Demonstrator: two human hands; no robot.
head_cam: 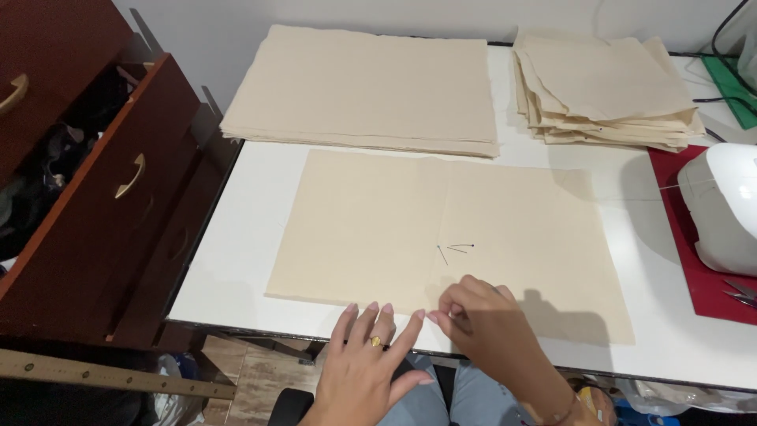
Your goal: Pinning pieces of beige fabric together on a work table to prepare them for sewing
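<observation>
At the near edge of a white worktop (252, 197), the right hand (485, 319) has its fingers (451, 304) drawn together in a pinch on the lower edge of a cream cloth panel (371, 229); whether they grip a pin or only the cloth cannot be told. The left hand (367, 359), wearing a gold ring (376, 341), lies flat just beside it with fingers (371, 315) spread apart, their tips touching the cloth's near edge. Two pins (455, 250) lie on the panel just above the right hand, near a seam running down its middle. Beyond the panel, a flat stack of cream cloth (363, 87) lies toward the back wall, with a looser pile of cloth pieces (607, 91) to its right. A white sewing machine (721, 205) stands on a red mat (694, 276) at the right edge. To the left, dark wood drawers (102, 197) hang open, and a wooden ruler (110, 375) shows below them.
</observation>
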